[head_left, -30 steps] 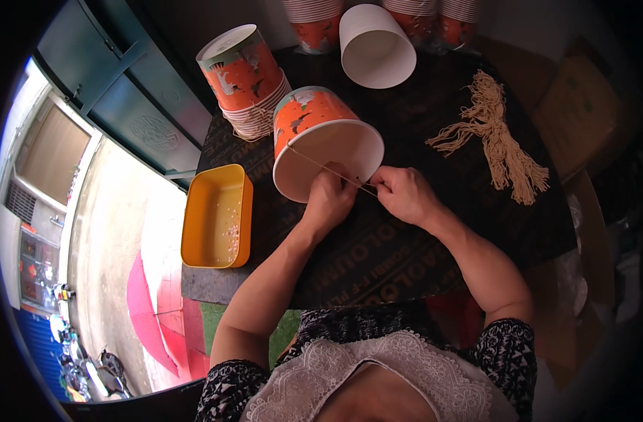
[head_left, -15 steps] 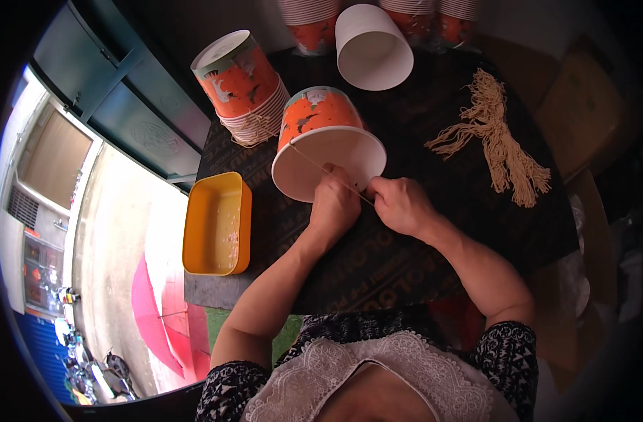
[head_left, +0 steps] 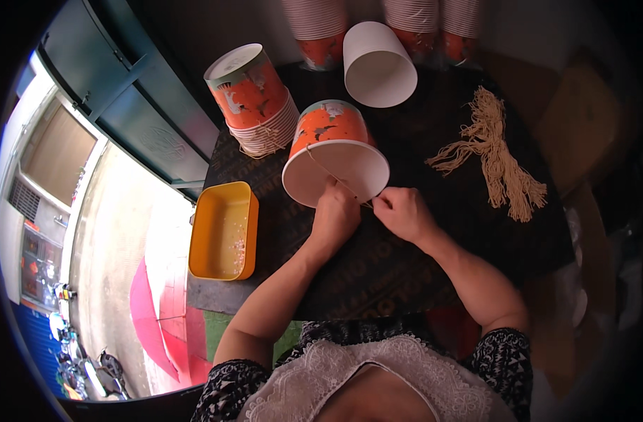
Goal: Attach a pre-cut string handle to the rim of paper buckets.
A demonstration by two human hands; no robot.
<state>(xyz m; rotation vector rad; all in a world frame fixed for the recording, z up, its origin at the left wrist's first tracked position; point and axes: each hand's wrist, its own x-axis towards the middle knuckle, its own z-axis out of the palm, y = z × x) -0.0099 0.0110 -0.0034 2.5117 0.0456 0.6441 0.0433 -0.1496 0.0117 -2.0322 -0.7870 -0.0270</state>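
An orange printed paper bucket (head_left: 332,128) lies tipped on the dark table, its white mouth toward me. A thin beige cord (head_left: 324,166) runs from the left of its rim across the opening toward my hands. My left hand (head_left: 338,211) is closed at the mouth's lower edge, its fingertips partly inside and pinching the cord. Just outside the rim on the right, my right hand (head_left: 404,212) is closed in a pinch on the cord's end, close to a hole in the rim. The fingertips partly hide that end.
At the left stand a stack of orange buckets (head_left: 251,91) with cords and a yellow tub (head_left: 223,232) holding tiny pale bits. A white bucket (head_left: 381,67) lies behind, before wrapped bucket stacks (head_left: 320,32). A bundle of beige cords (head_left: 494,155) lies right on the table (head_left: 420,288).
The whole view has shifted slightly, so the table things sit lower. My right hand stays by the rim, and the cord across the mouth now hangs a little slacker.
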